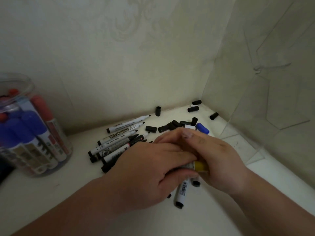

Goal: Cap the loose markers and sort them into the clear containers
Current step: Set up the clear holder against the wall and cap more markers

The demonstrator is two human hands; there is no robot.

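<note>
Yellow cap [201,166] pinched in my right hand [215,160], marker [188,166] gripped in my left hand [150,169]; I'd push straight until seated.

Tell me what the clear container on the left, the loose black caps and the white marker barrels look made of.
The container: clear, glossy, probably plastic, possibly glass; the blue and red markers inside show through its wall.
The caps: black, likely moulded plastic, faint sheen, uniform shape.
The marker barrels: smooth white plastic by the look, lettering printed on.

Uncapped markers [119,132] and black caps [151,129] lie scattered near clear container [67,145].
</note>
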